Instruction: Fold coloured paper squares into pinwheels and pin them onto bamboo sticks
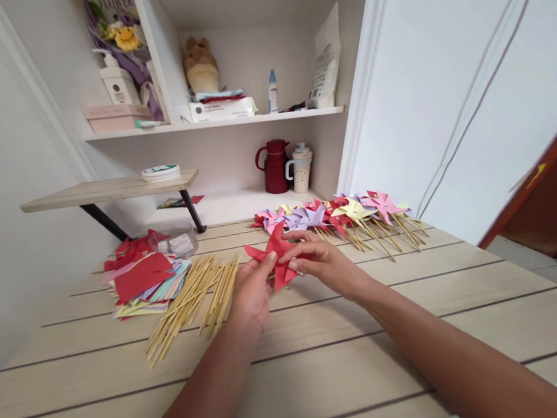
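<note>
A pale plank table (326,358) fills the lower view. At nine o'clock on it lies a fan of bamboo sticks (191,299), with a stack of coloured paper squares (146,284) just beside it at ten (red sheet on top). At one o'clock lies a row of finished pinwheels (339,215). At twelve stand a dark red jug (274,167) and a speckled mug (300,168), side by side. Above them a shelf (213,124) bears a plush toy (200,65) and a spray bottle (272,91). A wooden riser (105,190) at eleven carries a round tin (160,173).
</note>
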Demonstrator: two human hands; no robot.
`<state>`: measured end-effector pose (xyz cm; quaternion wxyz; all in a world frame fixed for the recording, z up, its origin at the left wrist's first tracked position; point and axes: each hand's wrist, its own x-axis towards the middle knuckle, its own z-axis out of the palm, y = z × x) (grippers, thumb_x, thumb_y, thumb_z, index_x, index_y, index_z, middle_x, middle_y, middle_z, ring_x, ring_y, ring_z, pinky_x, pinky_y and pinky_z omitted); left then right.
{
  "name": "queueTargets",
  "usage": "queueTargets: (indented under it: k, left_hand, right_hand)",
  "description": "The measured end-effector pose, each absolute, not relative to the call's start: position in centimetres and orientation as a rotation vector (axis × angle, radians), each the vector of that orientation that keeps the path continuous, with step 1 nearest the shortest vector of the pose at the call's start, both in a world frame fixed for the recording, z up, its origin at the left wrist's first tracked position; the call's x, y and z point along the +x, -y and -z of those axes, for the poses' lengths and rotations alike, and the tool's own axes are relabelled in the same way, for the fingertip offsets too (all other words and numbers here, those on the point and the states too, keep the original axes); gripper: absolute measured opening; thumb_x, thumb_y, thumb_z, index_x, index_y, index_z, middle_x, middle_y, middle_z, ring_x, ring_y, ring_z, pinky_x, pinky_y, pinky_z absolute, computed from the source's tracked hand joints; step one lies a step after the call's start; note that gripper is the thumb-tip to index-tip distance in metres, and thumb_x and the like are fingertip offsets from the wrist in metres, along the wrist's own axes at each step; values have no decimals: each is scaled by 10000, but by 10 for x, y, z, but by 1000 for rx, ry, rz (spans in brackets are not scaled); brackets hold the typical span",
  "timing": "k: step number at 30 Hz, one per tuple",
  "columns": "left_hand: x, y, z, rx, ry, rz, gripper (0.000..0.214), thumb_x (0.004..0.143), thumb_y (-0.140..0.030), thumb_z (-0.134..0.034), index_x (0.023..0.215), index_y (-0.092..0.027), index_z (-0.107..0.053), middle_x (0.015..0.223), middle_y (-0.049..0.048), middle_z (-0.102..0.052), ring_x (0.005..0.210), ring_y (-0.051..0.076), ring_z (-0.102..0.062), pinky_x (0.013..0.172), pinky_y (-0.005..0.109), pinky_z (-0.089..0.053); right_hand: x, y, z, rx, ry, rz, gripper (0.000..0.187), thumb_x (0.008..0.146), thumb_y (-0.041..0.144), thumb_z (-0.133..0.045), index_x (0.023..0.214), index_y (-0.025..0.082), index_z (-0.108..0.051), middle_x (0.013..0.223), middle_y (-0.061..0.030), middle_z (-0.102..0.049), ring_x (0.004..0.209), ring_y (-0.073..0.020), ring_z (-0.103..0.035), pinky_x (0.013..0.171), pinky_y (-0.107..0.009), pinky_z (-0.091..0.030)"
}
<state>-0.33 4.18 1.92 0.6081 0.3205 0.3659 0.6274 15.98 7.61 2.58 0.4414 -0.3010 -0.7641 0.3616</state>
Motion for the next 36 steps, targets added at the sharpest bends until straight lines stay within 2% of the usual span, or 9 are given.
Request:
queueTargets:
  k: [3,5,9,13,19,22,28,31,36]
  left_hand:
    - [-3,-41,-19,757,-797,-1399,262,682,-297,-847,852,-123,-750,860,118,-771,756,189,-713,777,320,-566]
    - [-2,-41,-19,749,-788,-1386,254,657,-270,-862,839,-130,-755,866,113,-774,771,186,-714,802,316,-563]
    - [-1,-40,-20,745,-787,-1361,223,641,-210,-855,830,-133,-766,856,104,-776,770,186,-713,793,311,-565]
    - [-1,-40,-21,730,-811,-1341,210,664,-199,-842,839,-120,-759,849,100,-775,757,171,-709,792,297,-559]
    - [-2,-40,-21,735,-807,-1317,224,700,-224,-839,864,-103,-746,876,110,-776,771,176,-711,815,303,-551]
    - [-3,-40,-22,727,-810,-1313,222,696,-230,-845,851,-107,-745,829,97,-772,745,176,-709,805,308,-555]
    - [-5,-41,-22,740,-818,-1300,272,707,-248,-841,903,-86,-744,877,114,-774,779,175,-712,767,275,-562]
    - [-6,-41,-21,742,-809,-1290,245,745,-247,-812,915,-85,-741,907,118,-777,801,177,-717,775,274,-569]
    - [-6,-41,-22,714,-846,-1275,143,808,-219,-752,880,-96,-737,902,119,-779,783,165,-720,723,245,-570]
  right_hand:
    - [160,-76,-27,-753,1895,-878,117,872,374,-696,903,311,-790,1287,-54,-560,1346,-264,-455,1104,-466,-413]
    - [159,-76,-28,-740,1913,-870,147,893,383,-667,949,326,-790,1264,-53,-564,1364,-259,-429,1123,-465,-392]
    - [160,-74,-31,-686,2004,-837,215,944,370,-588,1063,367,-767,1206,-47,-553,1268,-234,-488,1134,-468,-377]
    - [163,-75,-33,-695,2019,-806,265,981,362,-517,1101,364,-754,1159,-51,-551,1200,-229,-521,1116,-476,-386]
    - [172,-78,-40,-649,1977,-821,187,936,310,-608,1017,341,-773,1350,-41,-527,1401,-255,-375,1140,-460,-341]
    - [175,-78,-42,-653,1953,-874,200,933,270,-602,976,345,-782,1336,-32,-550,1381,-241,-407,1126,-452,-355]
    - [177,-82,-40,-670,1881,-1027,184,912,289,-620,915,327,-800,1264,-34,-585,1208,-229,-547,997,-414,-459]
    - [180,-84,-39,-665,1856,-1060,146,889,317,-660,924,314,-802,1244,-46,-593,1179,-231,-557,955,-397,-481]
    - [182,-83,-42,-663,1888,-1076,132,859,306,-702,951,314,-797,1346,-47,-537,1164,-232,-566,837,-358,-536]
